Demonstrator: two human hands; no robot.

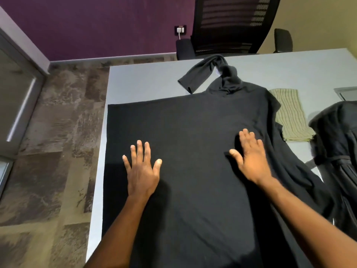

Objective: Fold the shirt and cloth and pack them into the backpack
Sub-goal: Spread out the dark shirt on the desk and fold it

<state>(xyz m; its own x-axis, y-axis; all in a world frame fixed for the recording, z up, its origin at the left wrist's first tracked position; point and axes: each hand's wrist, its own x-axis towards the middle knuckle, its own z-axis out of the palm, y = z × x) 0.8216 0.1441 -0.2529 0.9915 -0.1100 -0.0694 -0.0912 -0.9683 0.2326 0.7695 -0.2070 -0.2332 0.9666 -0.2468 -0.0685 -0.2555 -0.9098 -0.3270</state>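
A black long-sleeved shirt [193, 120] lies spread flat over the grey table [146, 82], one sleeve twisted up at the far end. My left hand [142, 169] presses flat on the shirt's left part, fingers spread. Flat on the shirt further right rests my right hand [250, 157], fingers straight. A green striped cloth [289, 115] lies folded on the table just right of the shirt. The black backpack [340, 144] stands at the right edge of the view, partly cut off.
A black mesh office chair [228, 24] stands behind the table's far edge. The table's left edge drops to a brown patterned floor [54, 151]. A wall socket with a white plug [180, 30] sits on the purple wall.
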